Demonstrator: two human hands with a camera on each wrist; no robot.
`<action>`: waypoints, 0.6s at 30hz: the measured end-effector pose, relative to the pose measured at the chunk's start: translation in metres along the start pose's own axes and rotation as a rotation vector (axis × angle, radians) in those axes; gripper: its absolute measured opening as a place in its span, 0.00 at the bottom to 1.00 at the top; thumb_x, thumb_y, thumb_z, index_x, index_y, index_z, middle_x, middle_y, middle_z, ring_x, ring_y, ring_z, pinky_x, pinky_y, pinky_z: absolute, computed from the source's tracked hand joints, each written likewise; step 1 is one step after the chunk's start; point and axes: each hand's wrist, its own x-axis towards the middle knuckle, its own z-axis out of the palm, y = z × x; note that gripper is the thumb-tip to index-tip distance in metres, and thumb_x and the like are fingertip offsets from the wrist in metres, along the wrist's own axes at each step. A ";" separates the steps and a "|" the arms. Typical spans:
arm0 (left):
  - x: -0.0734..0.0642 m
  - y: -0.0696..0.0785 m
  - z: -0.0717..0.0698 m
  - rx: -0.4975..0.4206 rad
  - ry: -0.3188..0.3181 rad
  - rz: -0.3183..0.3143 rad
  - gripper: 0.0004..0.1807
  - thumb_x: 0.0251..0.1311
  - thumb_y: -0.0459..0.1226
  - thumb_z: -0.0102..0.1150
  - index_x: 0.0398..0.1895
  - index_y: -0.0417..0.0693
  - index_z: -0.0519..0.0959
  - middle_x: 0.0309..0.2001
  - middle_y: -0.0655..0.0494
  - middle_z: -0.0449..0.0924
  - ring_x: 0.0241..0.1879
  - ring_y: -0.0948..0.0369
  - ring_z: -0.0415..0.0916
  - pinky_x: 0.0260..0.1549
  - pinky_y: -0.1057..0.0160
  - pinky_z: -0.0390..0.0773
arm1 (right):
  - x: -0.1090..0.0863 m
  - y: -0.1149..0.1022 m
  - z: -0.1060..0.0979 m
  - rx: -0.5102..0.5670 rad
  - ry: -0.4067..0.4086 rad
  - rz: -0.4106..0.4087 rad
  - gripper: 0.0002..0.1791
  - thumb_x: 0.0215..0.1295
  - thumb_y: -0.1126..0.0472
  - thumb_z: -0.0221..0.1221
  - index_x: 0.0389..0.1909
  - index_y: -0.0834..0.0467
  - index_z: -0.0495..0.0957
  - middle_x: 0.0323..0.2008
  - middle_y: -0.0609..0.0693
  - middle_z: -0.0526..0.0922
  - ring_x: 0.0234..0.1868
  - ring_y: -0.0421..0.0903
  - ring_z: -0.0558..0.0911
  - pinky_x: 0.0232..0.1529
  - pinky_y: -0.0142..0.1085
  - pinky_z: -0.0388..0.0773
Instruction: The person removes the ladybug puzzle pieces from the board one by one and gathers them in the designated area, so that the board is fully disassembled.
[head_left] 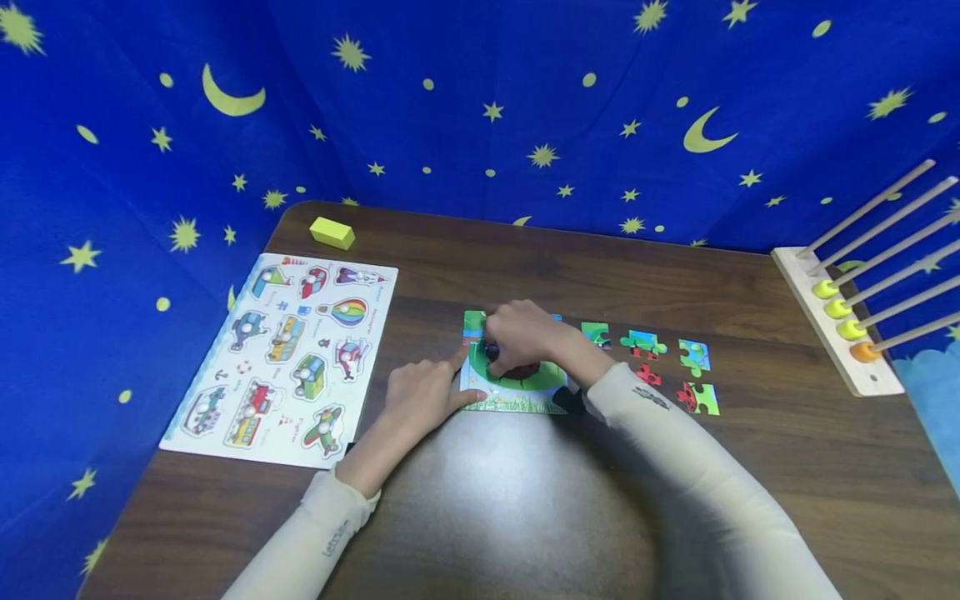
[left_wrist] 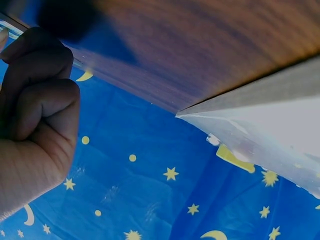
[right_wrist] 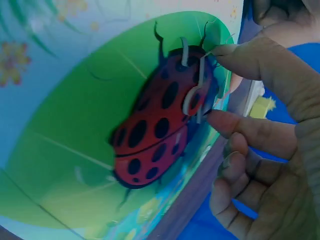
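Note:
A jigsaw puzzle (head_left: pixel 517 403) with a ladybug on a green oval lies in the middle of the table. My right hand (head_left: pixel 525 333) is over its upper left part. In the right wrist view, thumb and forefinger pinch a puzzle piece (right_wrist: pixel 192 100), whose pale cut edges stand out against the ladybug picture (right_wrist: pixel 150 135). My left hand (head_left: pixel 422 393) rests at the puzzle's left side, thumb on the lower left corner and forefinger along the left edge. Its other fingers (left_wrist: pixel 50 95) look bent in the left wrist view.
Several loose puzzle pieces (head_left: pixel 642 343) lie right of the puzzle. A white peg board (head_left: pixel 281 392) with vehicle pictures is at the left, a yellow block (head_left: pixel 332 233) behind it. At the right stands a wooden rack (head_left: pixel 832 333) with rods and rings. A blue star-patterned cloth (head_left: pixel 450 117) hangs behind.

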 end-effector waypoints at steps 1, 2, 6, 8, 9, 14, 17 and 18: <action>0.000 0.000 0.000 0.000 -0.004 -0.001 0.48 0.55 0.69 0.57 0.77 0.63 0.58 0.12 0.55 0.67 0.15 0.60 0.61 0.14 0.61 0.60 | -0.001 0.001 0.002 0.007 0.012 -0.003 0.19 0.48 0.46 0.71 0.13 0.51 0.73 0.18 0.43 0.70 0.25 0.41 0.67 0.26 0.38 0.68; 0.000 0.000 0.000 0.002 -0.007 -0.001 0.48 0.55 0.69 0.57 0.77 0.63 0.58 0.12 0.55 0.67 0.15 0.60 0.62 0.15 0.61 0.61 | -0.002 0.002 0.003 0.013 0.023 -0.004 0.18 0.48 0.45 0.71 0.14 0.51 0.75 0.19 0.43 0.72 0.25 0.42 0.68 0.27 0.39 0.69; 0.001 0.001 -0.001 0.009 -0.018 -0.006 0.48 0.55 0.70 0.56 0.77 0.63 0.59 0.13 0.54 0.68 0.15 0.59 0.64 0.15 0.61 0.62 | -0.007 0.004 0.008 0.029 0.094 -0.016 0.14 0.47 0.45 0.70 0.21 0.52 0.82 0.25 0.46 0.78 0.28 0.42 0.72 0.28 0.40 0.72; 0.001 0.001 -0.001 0.009 -0.023 -0.009 0.48 0.55 0.69 0.56 0.76 0.62 0.59 0.13 0.54 0.68 0.15 0.59 0.63 0.15 0.61 0.62 | -0.011 0.004 0.010 0.042 0.133 -0.020 0.13 0.46 0.47 0.69 0.23 0.52 0.83 0.29 0.47 0.79 0.27 0.43 0.72 0.28 0.39 0.72; 0.001 0.001 -0.001 0.008 -0.026 -0.012 0.48 0.55 0.69 0.56 0.76 0.62 0.59 0.13 0.54 0.68 0.15 0.60 0.63 0.15 0.61 0.62 | -0.012 0.004 0.011 0.043 0.155 -0.023 0.13 0.47 0.47 0.69 0.24 0.53 0.83 0.31 0.48 0.79 0.27 0.43 0.72 0.27 0.38 0.72; 0.002 0.000 -0.002 0.004 -0.033 -0.029 0.48 0.55 0.69 0.57 0.77 0.63 0.58 0.13 0.54 0.68 0.15 0.59 0.62 0.15 0.60 0.62 | -0.017 0.003 0.016 0.043 0.226 -0.024 0.14 0.47 0.47 0.70 0.27 0.53 0.84 0.36 0.51 0.79 0.27 0.43 0.73 0.26 0.37 0.72; 0.002 0.000 -0.001 0.002 -0.035 -0.025 0.49 0.55 0.69 0.57 0.77 0.63 0.58 0.13 0.54 0.68 0.16 0.59 0.62 0.16 0.60 0.62 | -0.019 0.002 0.019 0.035 0.228 -0.007 0.18 0.47 0.45 0.71 0.32 0.55 0.86 0.37 0.52 0.79 0.28 0.43 0.74 0.26 0.36 0.73; 0.002 0.000 -0.001 0.000 -0.033 -0.020 0.49 0.54 0.69 0.57 0.77 0.62 0.58 0.14 0.54 0.68 0.16 0.59 0.62 0.16 0.60 0.62 | -0.020 0.002 0.020 0.034 0.226 0.000 0.19 0.48 0.45 0.71 0.34 0.55 0.86 0.38 0.52 0.79 0.28 0.43 0.74 0.26 0.36 0.74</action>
